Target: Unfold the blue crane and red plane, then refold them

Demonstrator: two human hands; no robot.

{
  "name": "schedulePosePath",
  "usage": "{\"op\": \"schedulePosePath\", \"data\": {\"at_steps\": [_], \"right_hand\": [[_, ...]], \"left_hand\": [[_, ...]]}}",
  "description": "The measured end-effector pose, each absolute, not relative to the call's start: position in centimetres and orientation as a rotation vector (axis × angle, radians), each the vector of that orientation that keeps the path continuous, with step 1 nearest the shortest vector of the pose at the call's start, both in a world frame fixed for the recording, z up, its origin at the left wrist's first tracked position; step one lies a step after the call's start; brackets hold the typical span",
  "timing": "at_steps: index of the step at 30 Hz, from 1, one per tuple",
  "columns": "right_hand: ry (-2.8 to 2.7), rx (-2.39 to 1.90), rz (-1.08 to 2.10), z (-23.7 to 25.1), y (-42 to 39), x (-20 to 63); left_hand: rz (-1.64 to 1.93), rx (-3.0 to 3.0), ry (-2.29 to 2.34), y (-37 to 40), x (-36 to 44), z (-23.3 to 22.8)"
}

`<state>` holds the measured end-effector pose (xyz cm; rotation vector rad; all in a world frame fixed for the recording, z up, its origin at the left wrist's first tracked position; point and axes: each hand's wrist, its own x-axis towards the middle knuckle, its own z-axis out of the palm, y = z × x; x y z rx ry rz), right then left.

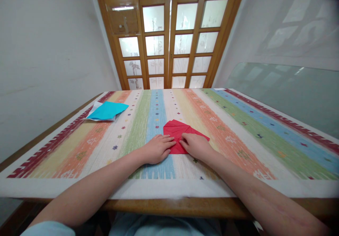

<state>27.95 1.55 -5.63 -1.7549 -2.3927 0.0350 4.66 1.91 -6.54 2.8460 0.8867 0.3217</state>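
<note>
A long wooden table (169, 207) fills the room in front of me, almost wholly covered by a striped cloth (238, 130) in bands of orange, green, blue, cream and dark red, dotted with little woven motifs. Behind the far end stands a wooden door (169, 41) with rows of frosted panes, shut between pale walls. Along the right side a sheet of glass (291, 91) leans against the wall, well apart from the hands.

Far smaller, near the left edge of the cloth, lies a folded piece of turquoise paper (107, 110) on top of a white sheet (92, 113) that peeps out beneath it; both sit well away from the person's hands.

Near the middle of the cloth, on the blue and cream stripes, lies the red paper (178, 130), already creased into an angular shape and flat on the cloth. The left hand (157, 148) rests palm down, fingers together, its tips pressing the paper's near left edge. The right hand (195, 146) lies just beside it, fingers bent, tips pressing the same near edge from the right. The fingertips of the two hands almost meet over the red paper; neither hand lifts or pinches it, both simply press it flat.
</note>
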Motion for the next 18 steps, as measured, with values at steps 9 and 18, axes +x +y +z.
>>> {"op": "schedulePosePath", "data": {"at_steps": [9,18], "right_hand": [[-2.346,-1.747,0.045,-4.7,1.0,27.8],[-2.467,-1.374,0.171,-3.7,0.1,27.9]], "left_hand": [[0.360,2.878,0.919,1.9,5.3,-6.3],[0.389,2.884,0.920,1.9,5.4,-6.3]]}}
